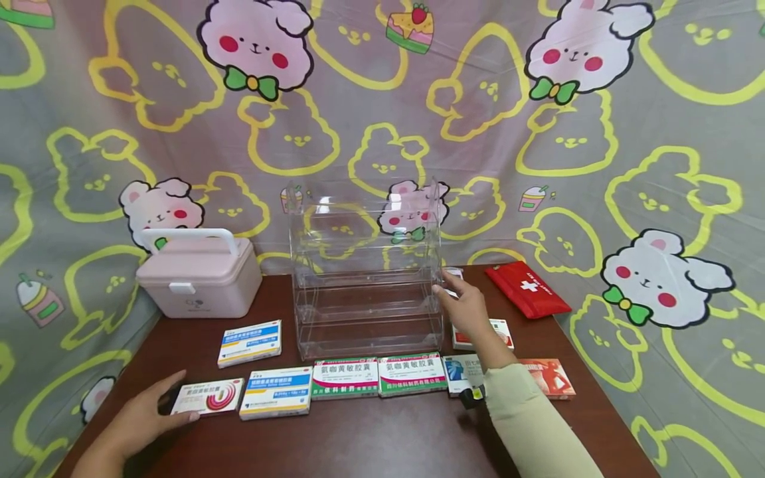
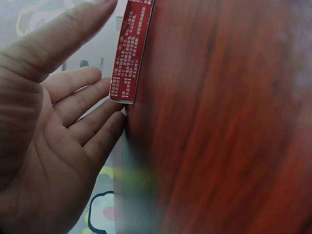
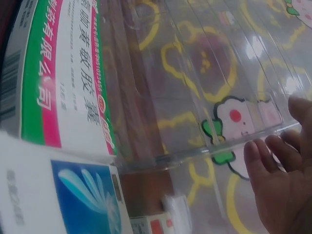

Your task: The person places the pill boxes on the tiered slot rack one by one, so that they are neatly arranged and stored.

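Note:
My left hand (image 1: pixel 140 411) lies at the left end of a white medicine box with a red ring design (image 1: pixel 209 396). Its fingers are spread and loosely bent; in the left wrist view the fingertips come right up to the box's red side (image 2: pixel 131 48). My right hand (image 1: pixel 469 309) is at the right side of a clear tiered display rack (image 1: pixel 367 315), fingertips at its side edge. From the right wrist, that hand's fingers (image 3: pixel 273 156) look relaxed beside the clear panel. The rack's tiers hold nothing.
In front of the rack stand blue-white boxes (image 1: pixel 275 393), green-pink boxes (image 1: pixel 345 377), a grey-blue box (image 1: pixel 461 375) and an orange box (image 1: pixel 556 378). A pink lidded case (image 1: pixel 200 279) sits back left, a red first-aid pouch (image 1: pixel 528 289) back right. Patterned cloth (image 1: pixel 382 99) hangs behind.

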Motion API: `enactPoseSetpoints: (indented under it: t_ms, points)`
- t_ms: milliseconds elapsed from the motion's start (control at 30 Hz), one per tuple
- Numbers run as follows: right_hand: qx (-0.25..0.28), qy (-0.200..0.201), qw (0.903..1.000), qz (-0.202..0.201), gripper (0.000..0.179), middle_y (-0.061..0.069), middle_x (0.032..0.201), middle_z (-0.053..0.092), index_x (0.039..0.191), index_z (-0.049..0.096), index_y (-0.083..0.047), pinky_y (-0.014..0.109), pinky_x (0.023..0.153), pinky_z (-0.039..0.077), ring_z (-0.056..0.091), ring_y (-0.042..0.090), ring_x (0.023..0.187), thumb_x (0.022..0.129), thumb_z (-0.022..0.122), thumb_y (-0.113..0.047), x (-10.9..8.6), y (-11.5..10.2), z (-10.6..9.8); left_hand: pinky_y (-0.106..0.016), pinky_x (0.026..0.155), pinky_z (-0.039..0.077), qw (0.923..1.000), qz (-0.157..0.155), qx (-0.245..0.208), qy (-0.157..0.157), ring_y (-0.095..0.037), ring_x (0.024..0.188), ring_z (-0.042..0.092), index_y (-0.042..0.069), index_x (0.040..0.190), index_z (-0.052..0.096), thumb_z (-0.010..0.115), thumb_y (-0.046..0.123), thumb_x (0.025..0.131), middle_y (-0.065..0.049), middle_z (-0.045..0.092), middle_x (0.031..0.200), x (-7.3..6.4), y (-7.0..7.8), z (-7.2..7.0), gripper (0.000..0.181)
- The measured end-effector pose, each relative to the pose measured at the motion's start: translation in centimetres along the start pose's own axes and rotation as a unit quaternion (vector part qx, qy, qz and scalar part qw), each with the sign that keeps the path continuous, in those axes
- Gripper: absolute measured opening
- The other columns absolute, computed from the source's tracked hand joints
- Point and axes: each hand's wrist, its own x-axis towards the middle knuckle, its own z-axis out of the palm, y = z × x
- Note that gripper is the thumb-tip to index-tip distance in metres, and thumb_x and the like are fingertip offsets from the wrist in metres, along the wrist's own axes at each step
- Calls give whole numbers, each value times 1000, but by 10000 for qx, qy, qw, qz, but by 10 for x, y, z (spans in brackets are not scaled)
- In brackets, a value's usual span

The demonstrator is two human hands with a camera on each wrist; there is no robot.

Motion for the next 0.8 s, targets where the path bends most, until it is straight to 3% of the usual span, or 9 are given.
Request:
enactPoseSetpoints:
  t_ms: [133, 300, 433, 667, 800]
  points:
    - [-16, 125, 9999, -7, 52, 20, 147, 69, 156, 61, -12, 36, 95, 66, 69, 37, 132, 106, 73, -24, -1, 1, 3, -76, 104, 50, 9999, -63, 19, -115, -66, 131, 55, -10, 157, 44, 91, 56, 84, -48, 47, 150, 0, -3, 1, 109]
    - [34, 246, 9997, -14, 50, 20, 150, 66, 154, 63, -8, 15, 82, 59, 70, 35, 128, 107, 71, -21, -1, 2, 5, -77, 103, 49, 9994, -241, -25, -264, -67, 130, 55, -9, 154, 50, 93, 54, 82, -46, 50, 149, 3, -3, -1, 105]
    - [125, 325, 9994, -3, 48, 19, 149, 67, 152, 65, -8, 10, 77, 56, 71, 34, 125, 106, 72, -20, -1, 4, 6, -77, 104, 49, 9992, -278, -68, -285, -67, 131, 54, -8, 152, 53, 95, 48, 81, -45, 49, 150, 5, -1, -2, 100]
    - [180, 380, 9991, 50, 48, 16, 149, 68, 153, 65, -11, 17, 85, 61, 72, 34, 129, 106, 73, -18, -1, 7, 9, -72, 103, 53, 9989, 397, -34, 227, -60, 126, 61, -8, 141, 61, 99, 25, 77, -39, 58, 140, 1, -2, -2, 81]
    - [150, 387, 9991, 41, 48, 16, 149, 68, 153, 64, -11, 34, 95, 66, 72, 36, 129, 106, 73, -17, -2, 8, 10, -54, 90, 63, 9976, 497, -192, 432, -49, 112, 71, -5, 131, 60, 100, 16, 74, -35, 64, 128, -3, -2, -3, 73]
